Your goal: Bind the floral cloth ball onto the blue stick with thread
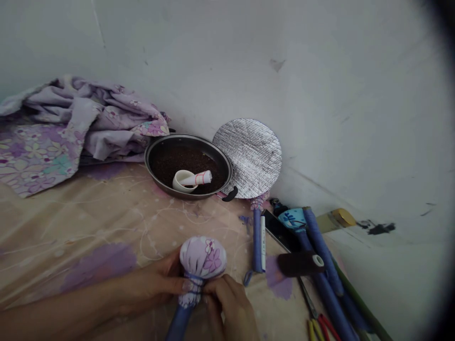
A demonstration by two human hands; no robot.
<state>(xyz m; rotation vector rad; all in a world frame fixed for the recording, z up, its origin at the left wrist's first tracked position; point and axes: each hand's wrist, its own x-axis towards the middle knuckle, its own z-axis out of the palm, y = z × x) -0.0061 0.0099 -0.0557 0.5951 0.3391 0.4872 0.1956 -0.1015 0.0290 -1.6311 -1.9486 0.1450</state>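
A padded stick (pixel 203 258) with a round, flowered cloth head and a blue wrapped handle is tilted in front of me. Blue thread binds the gathered cloth at its neck. My left hand (pixel 165 279) is closed round the neck, its thumb lying across the binding. Against the other side of the neck are the bent fingers of my right hand (pixel 231 308). They are pinched together, and what they hold there is hidden.
Behind stands a dark pan (pixel 167 187) of brown grains, with a white cup (pixel 179 181) and rolled paper inside. Flowered cloth (pixel 106 118) is heaped left. A silver disc (pixel 249 156) leans on the wall. Right lie a thread spool (pixel 298 264), a phone (pixel 279 229), blue sticks (pixel 329 298) and pliers (pixel 320 327).
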